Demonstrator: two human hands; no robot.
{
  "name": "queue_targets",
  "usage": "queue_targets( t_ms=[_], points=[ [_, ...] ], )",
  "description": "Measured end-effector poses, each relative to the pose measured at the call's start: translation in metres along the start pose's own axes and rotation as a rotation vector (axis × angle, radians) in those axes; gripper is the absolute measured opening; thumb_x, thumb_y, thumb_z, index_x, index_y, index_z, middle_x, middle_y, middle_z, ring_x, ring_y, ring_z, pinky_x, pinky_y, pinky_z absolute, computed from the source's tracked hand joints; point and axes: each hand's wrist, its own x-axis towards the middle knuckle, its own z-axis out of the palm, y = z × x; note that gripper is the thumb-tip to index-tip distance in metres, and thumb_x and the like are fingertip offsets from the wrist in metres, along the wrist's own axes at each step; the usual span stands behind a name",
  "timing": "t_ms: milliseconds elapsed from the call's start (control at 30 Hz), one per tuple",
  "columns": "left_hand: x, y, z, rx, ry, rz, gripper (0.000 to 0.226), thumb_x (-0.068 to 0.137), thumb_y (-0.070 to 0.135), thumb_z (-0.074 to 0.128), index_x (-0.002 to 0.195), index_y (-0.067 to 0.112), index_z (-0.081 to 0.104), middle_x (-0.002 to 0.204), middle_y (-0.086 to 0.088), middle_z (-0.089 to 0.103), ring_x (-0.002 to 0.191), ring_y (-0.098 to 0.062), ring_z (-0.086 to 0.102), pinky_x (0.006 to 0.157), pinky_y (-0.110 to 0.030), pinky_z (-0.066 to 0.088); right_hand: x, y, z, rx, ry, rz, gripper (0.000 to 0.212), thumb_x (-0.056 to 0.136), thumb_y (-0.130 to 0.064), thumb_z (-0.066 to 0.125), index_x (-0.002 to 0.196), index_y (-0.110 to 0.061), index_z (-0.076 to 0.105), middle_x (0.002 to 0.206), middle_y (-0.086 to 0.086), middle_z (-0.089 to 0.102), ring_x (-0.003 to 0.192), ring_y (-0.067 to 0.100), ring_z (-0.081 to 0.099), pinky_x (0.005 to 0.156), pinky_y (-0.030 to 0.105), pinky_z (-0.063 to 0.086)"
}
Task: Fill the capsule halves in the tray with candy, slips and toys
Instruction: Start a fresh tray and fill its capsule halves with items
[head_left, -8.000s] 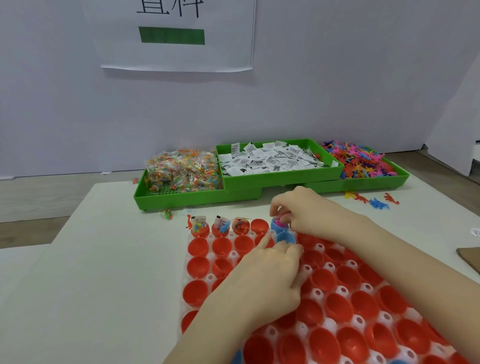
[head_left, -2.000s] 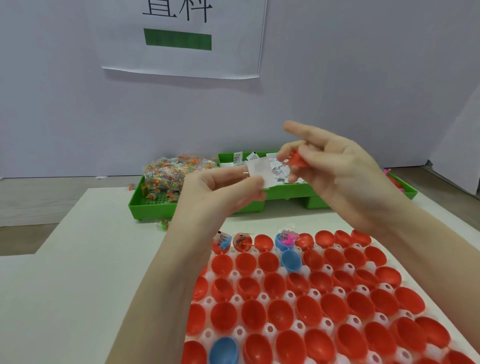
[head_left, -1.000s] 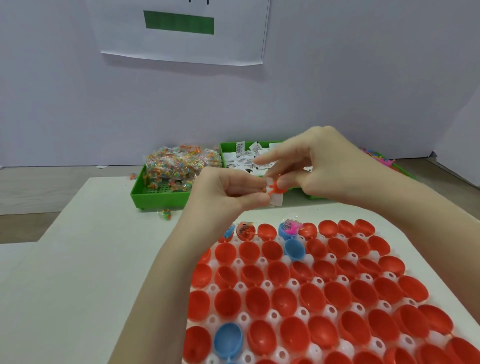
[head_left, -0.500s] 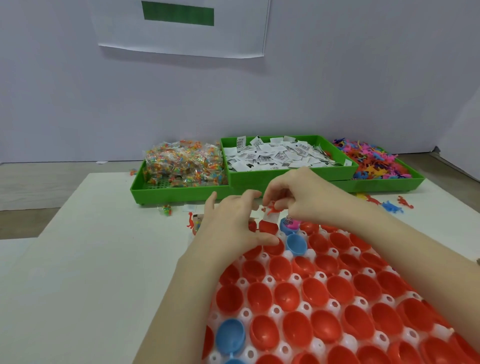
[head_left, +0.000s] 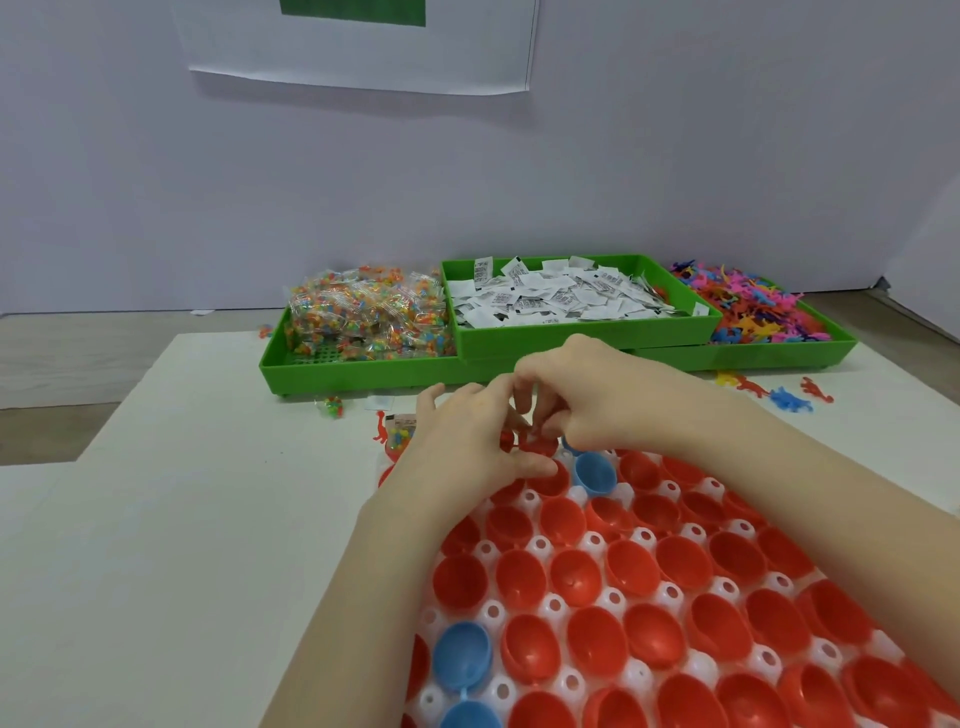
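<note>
Red capsule halves (head_left: 574, 577) fill the white tray (head_left: 670, 592) before us, with a few blue halves (head_left: 595, 472) among them. Our left hand (head_left: 467, 441) and our right hand (head_left: 587, 400) meet over the tray's far row. The right hand's fingers are curled downward, pinching something small that we cannot identify; the left hand's fingers (head_left: 530, 465) are bent onto a red half at the same spot, and whether they grip anything we cannot tell. Beyond, on the table (head_left: 182, 519), green bins hold candy bags (head_left: 363, 317), paper slips (head_left: 561, 299) and coloured toys (head_left: 753, 312). Loose toys (head_left: 779, 395) lie near the right bin. One filled capsule (head_left: 400, 434) shows just left of our left hand.
</note>
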Motion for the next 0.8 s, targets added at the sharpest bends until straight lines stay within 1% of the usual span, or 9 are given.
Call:
queue_targets(
  t_ms=[67, 133, 200, 333, 400, 500, 600, 700, 800],
  points=[
    [0.001, 0.001, 0.0, -0.002, 0.008, -0.001, 0.059, 0.071, 0.049, 0.07, 0.116, 0.021, 0.043, 0.106, 0.016, 0.061, 0.113, -0.008, 0.045, 0.094, -0.027, 0.011, 0.002, -0.002, -0.003, -0.027, -0.032, -0.003, 0.025, 0.075, 0.001, 0.061, 0.083, -0.019, 0.047, 0.079, -0.003, 0.062, 0.079, 0.016, 0.059, 0.071, 0.038, 0.052],
    [0.001, 0.002, 0.0, 0.01, 0.017, 0.007, 0.059, 0.07, 0.048, 0.071, 0.114, 0.02, 0.044, 0.104, 0.017, 0.06, 0.112, -0.007, 0.046, 0.091, -0.025, 0.011, 0.004, -0.003, -0.004, -0.065, -0.04, -0.015, 0.025, 0.076, -0.002, 0.064, 0.084, -0.019, 0.046, 0.074, -0.006, 0.052, 0.085, 0.019, 0.059, 0.073, 0.039, 0.052],
    [0.002, 0.002, 0.001, 0.037, 0.019, 0.015, 0.059, 0.07, 0.047, 0.072, 0.115, 0.019, 0.045, 0.105, 0.016, 0.061, 0.111, -0.008, 0.047, 0.091, -0.025, 0.012, 0.006, -0.004, -0.004, -0.097, -0.034, -0.017, 0.024, 0.075, -0.006, 0.066, 0.081, -0.019, 0.047, 0.072, -0.007, 0.047, 0.087, 0.02, 0.058, 0.074, 0.038, 0.051],
    [0.003, 0.003, 0.001, 0.06, 0.023, 0.023, 0.061, 0.069, 0.046, 0.073, 0.117, 0.02, 0.046, 0.109, 0.012, 0.063, 0.112, -0.009, 0.048, 0.09, -0.024, 0.013, 0.009, -0.002, 0.001, -0.077, 0.012, 0.013, 0.022, 0.07, -0.008, 0.072, 0.071, -0.018, 0.052, 0.069, -0.005, 0.05, 0.082, 0.021, 0.059, 0.071, 0.037, 0.051],
    [0.003, 0.004, 0.001, 0.045, 0.027, 0.023, 0.063, 0.069, 0.046, 0.073, 0.119, 0.02, 0.044, 0.109, 0.012, 0.065, 0.114, -0.009, 0.047, 0.09, -0.024, 0.013, 0.01, 0.0, 0.003, -0.049, 0.044, 0.024, 0.025, 0.069, -0.008, 0.073, 0.069, -0.02, 0.051, 0.067, -0.009, 0.049, 0.077, 0.019, 0.056, 0.069, 0.035, 0.051],
    [0.003, 0.003, 0.001, 0.029, 0.028, 0.022, 0.067, 0.07, 0.045, 0.073, 0.123, 0.021, 0.04, 0.109, 0.014, 0.066, 0.116, -0.008, 0.045, 0.091, -0.024, 0.012, 0.01, 0.002, 0.005, 0.026, 0.071, 0.036, 0.028, 0.067, -0.008, 0.076, 0.073, -0.021, 0.053, 0.066, -0.014, 0.048, 0.074, 0.014, 0.053, 0.072, 0.037, 0.052],
    [0.002, 0.002, 0.001, 0.036, 0.037, 0.033, 0.071, 0.07, 0.048, 0.072, 0.127, 0.022, 0.037, 0.108, 0.016, 0.066, 0.116, -0.007, 0.044, 0.09, -0.024, 0.011, 0.01, 0.003, 0.004, 0.062, 0.05, 0.025, 0.028, 0.065, -0.01, 0.077, 0.082, -0.022, 0.058, 0.071, -0.011, 0.059, 0.076, 0.013, 0.058, 0.074, 0.037, 0.053],
    [0.001, 0.001, 0.001, 0.095, 0.01, 0.029, 0.076, 0.073, 0.053, 0.067, 0.133, 0.023, 0.034, 0.114, 0.016, 0.063, 0.12, -0.009, 0.041, 0.096, -0.028, 0.007, 0.01, 0.006, 0.002, 0.111, 0.013, 0.026, 0.029, 0.064, -0.012, 0.079, 0.084, -0.023, 0.061, 0.075, -0.009, 0.065, 0.077, 0.011, 0.061, 0.074, 0.035, 0.053],
    [0.002, 0.002, 0.001, 0.123, -0.007, 0.02, 0.067, 0.075, 0.055, 0.064, 0.129, 0.024, 0.038, 0.119, 0.016, 0.06, 0.122, -0.009, 0.039, 0.1, -0.029, 0.005, 0.009, 0.01, 0.0, 0.171, -0.001, 0.05, 0.032, 0.062, -0.013, 0.081, 0.083, -0.026, 0.061, 0.071, -0.016, 0.062, 0.072, 0.005, 0.059, 0.07, 0.027, 0.052]
  ],
)
